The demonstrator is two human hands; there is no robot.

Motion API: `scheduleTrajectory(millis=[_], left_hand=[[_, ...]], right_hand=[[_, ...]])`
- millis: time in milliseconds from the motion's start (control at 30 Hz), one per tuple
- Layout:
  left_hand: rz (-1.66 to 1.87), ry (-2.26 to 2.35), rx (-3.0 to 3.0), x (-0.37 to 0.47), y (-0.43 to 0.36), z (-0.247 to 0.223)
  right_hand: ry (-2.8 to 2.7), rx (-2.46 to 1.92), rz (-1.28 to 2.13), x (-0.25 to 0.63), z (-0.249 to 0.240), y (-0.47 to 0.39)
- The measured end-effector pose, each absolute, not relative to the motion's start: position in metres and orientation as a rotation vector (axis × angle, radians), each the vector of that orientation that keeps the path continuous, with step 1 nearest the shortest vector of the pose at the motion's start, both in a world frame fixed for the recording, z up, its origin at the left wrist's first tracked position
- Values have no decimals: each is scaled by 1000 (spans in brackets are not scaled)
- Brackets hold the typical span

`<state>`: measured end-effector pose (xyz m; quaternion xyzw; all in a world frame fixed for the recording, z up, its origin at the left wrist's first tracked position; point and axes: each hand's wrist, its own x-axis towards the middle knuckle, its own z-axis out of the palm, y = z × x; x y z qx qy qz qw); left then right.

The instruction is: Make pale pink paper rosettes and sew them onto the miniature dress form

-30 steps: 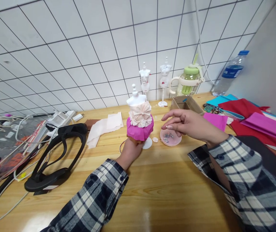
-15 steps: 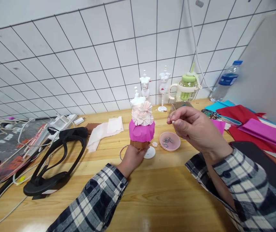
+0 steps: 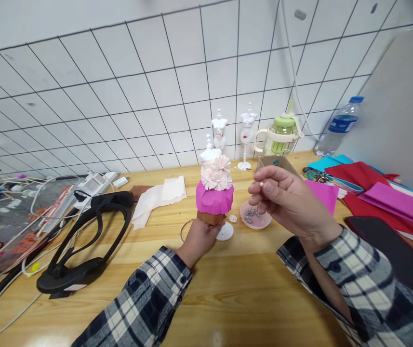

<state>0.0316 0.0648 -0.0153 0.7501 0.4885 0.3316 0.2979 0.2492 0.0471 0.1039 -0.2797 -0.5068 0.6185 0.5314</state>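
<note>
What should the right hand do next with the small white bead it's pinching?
Probably carry the small white bead left to the pale paper flowers on the pink-skirted mannequin: the right hand holds it beside them, and the left hand steadies the base.

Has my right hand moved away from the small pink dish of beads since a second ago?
Yes. The right hand has lifted off the small pink dish and pinches a tiny white bead above it.

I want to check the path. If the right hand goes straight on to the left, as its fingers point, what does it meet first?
Probably the dressed mannequin: the right hand, pinching a small bead, points at its paper flowers. Depth is unclear, so it may pass just in front.
</note>
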Motion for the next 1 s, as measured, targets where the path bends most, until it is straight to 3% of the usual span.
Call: scheduleTrajectory(millis=[567,800,1000], left_hand=[[854,1307,2015,32,64,-15],[908,1247,2051,31,63,-22],[849,1218,2031,32,59,-26]], right_hand=[[-1168,-619,1481,244,102,47],[-1323,-888,1039,236,101,46],[-1570,-1036,426,230,99,42]])
